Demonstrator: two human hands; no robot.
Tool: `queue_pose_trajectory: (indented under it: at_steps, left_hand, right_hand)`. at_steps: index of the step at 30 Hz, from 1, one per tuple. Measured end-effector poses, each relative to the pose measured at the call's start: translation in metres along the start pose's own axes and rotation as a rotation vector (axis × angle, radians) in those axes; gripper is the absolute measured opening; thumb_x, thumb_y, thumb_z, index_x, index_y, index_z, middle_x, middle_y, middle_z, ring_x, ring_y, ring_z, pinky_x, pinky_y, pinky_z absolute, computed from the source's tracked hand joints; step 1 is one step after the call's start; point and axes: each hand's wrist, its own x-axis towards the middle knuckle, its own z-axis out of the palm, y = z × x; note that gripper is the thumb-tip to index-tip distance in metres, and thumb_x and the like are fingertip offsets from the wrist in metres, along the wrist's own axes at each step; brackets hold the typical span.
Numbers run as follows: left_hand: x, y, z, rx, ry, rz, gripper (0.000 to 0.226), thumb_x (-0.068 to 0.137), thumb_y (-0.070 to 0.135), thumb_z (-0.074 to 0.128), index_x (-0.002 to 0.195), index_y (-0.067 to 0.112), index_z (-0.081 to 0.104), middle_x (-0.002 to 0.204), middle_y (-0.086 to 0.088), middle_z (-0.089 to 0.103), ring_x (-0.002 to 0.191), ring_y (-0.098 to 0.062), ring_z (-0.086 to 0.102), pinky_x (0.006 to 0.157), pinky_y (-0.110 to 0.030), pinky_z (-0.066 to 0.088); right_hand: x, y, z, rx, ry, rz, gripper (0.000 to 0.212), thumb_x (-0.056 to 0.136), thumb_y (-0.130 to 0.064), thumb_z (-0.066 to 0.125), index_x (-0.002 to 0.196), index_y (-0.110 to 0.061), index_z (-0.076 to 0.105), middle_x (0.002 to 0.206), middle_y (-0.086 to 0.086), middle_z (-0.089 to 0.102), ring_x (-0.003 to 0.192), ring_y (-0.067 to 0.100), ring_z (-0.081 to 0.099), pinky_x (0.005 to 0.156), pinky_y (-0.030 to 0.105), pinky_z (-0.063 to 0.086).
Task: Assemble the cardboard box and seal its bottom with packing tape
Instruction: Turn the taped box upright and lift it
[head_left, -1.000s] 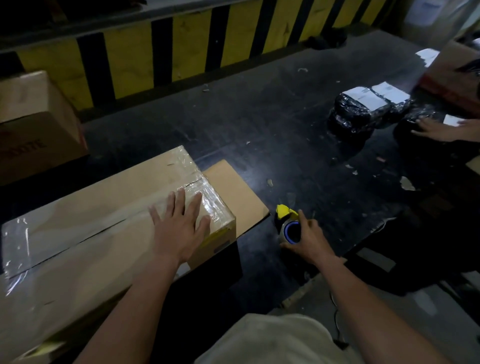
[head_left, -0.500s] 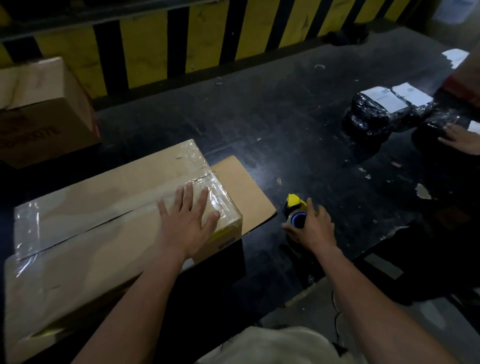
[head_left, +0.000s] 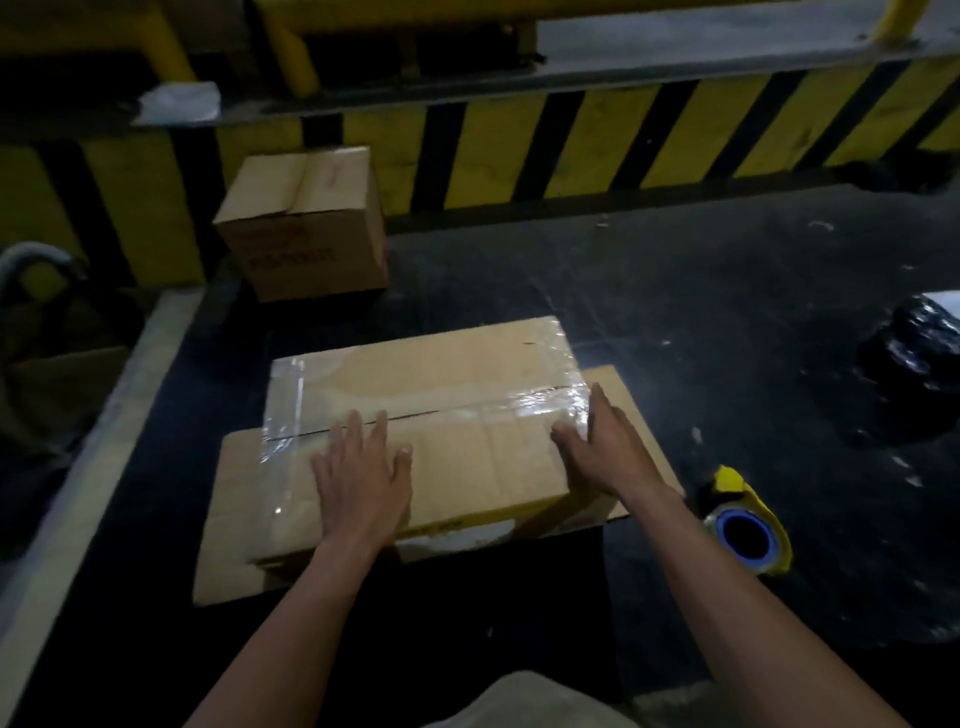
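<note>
A brown cardboard box (head_left: 441, 374) lies on the dark table with its two flaps closed and clear tape across the seam at both ends. Flat on its top, near the front, rests my left hand (head_left: 363, 478) with fingers spread. My right hand (head_left: 602, 447) presses against the box's right end, thumb on top, fingers down the side. The tape dispenser (head_left: 743, 525), yellow with a blue-cored roll, stands alone on the table to the right of the box. Flat cardboard (head_left: 228, 519) sticks out from under the box.
A second, smaller cardboard box (head_left: 306, 223) stands at the back by the yellow-and-black striped barrier (head_left: 571, 145). A black wrapped parcel (head_left: 914, 348) lies at the right edge. The table's left rim (head_left: 93, 415) runs diagonally past the box.
My right hand let go of the tape dispenser and moved to the box's right end. My left hand stays flat on top. The view swung left.
</note>
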Motion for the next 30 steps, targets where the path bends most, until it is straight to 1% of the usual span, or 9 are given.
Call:
queue_pose_trajectory:
  at_steps: [4,6,10,13,16,19,22,27,30]
  left_hand:
    - [0.006,-0.05,-0.022,-0.001,0.036,-0.376,0.072,0.1,0.057,0.03,0.159,0.019,0.012,0.167,-0.019,0.007,0.152,-0.042,0.007,0.118,-0.064,0.011]
    - [0.011,-0.066,-0.029,-0.155,0.019,-0.525,0.078,0.099,0.059,0.032,0.159,0.014,0.01,0.162,-0.024,0.024,0.145,-0.046,0.027,0.113,-0.061,0.028]
    - [0.026,-0.074,-0.046,-0.448,0.032,-0.606,0.055,0.097,0.05,0.049,0.139,0.015,0.047,0.106,-0.01,0.064,0.088,-0.029,0.061,0.077,-0.042,0.049]
    - [0.035,-0.08,-0.055,-0.67,0.04,-0.652,0.047,0.088,0.046,0.063,0.125,0.019,0.052,0.104,-0.006,0.064,0.086,-0.026,0.06,0.077,-0.042,0.053]
    - [0.044,-0.08,-0.074,-0.767,0.116,-0.637,0.053,0.074,0.049,0.067,0.117,0.021,0.055,0.104,-0.007,0.067,0.089,-0.029,0.063,0.083,-0.046,0.055]
    - [0.059,-0.077,-0.102,-0.792,0.289,-0.578,0.047,0.086,0.042,0.069,0.121,0.015,0.053,0.111,-0.011,0.062,0.096,-0.03,0.057,0.084,-0.042,0.047]
    - [0.073,-0.075,-0.13,-0.88,0.347,-0.469,0.057,0.086,0.046,0.072,0.131,0.019,0.051,0.12,-0.006,0.058,0.108,-0.029,0.056,0.091,-0.046,0.048]
    - [0.086,-0.079,-0.155,-0.958,0.198,-0.279,0.074,0.083,0.007,0.074,0.148,0.021,0.043,0.127,-0.003,0.055,0.115,-0.024,0.053,0.093,-0.041,0.046]
    - [0.083,-0.083,-0.155,-1.027,0.199,-0.352,0.066,0.082,-0.009,0.069,0.139,0.013,0.045,0.125,-0.011,0.058,0.112,-0.027,0.055,0.091,-0.041,0.048]
  right_hand:
    - [0.013,-0.004,0.009,-0.027,0.01,0.09,0.076,0.082,-0.065,0.046,0.143,-0.026,0.025,0.136,0.02,0.041,0.118,0.042,0.049,0.098,0.05,0.045]
    - [0.02,-0.007,0.008,0.008,0.023,0.123,0.07,0.084,-0.063,0.048,0.139,-0.024,0.031,0.135,0.021,0.042,0.118,0.042,0.049,0.097,0.049,0.044]
    - [0.031,-0.023,0.0,0.184,-0.003,0.185,0.057,0.086,-0.047,0.065,0.124,-0.017,0.035,0.115,0.012,0.059,0.094,0.029,0.06,0.083,0.042,0.05]
    - [0.037,-0.03,-0.002,0.242,0.073,0.152,0.055,0.078,-0.04,0.076,0.116,-0.018,0.043,0.108,0.005,0.061,0.091,0.024,0.059,0.078,0.038,0.047]
    - [0.045,-0.041,-0.014,0.367,0.123,0.098,0.067,0.07,-0.027,0.085,0.124,-0.015,0.047,0.109,0.002,0.061,0.102,0.024,0.061,0.082,0.034,0.046]
    - [0.053,-0.054,-0.039,0.536,-0.061,0.072,0.102,0.052,-0.025,0.092,0.14,-0.017,0.041,0.122,0.006,0.065,0.107,0.026,0.063,0.094,0.043,0.05]
    - [0.059,-0.067,-0.058,0.679,-0.125,0.014,0.097,0.038,-0.011,0.09,0.127,-0.011,0.051,0.111,0.016,0.07,0.096,0.03,0.069,0.084,0.045,0.056]
    - [0.062,-0.087,-0.077,0.71,0.003,-0.096,0.083,0.067,0.012,0.078,0.13,-0.022,0.036,0.123,0.012,0.055,0.114,0.031,0.056,0.09,0.053,0.053]
    - [0.055,-0.094,-0.087,0.846,-0.025,-0.133,0.064,0.081,-0.002,0.068,0.132,-0.024,0.036,0.127,0.016,0.052,0.115,0.033,0.055,0.086,0.052,0.053]
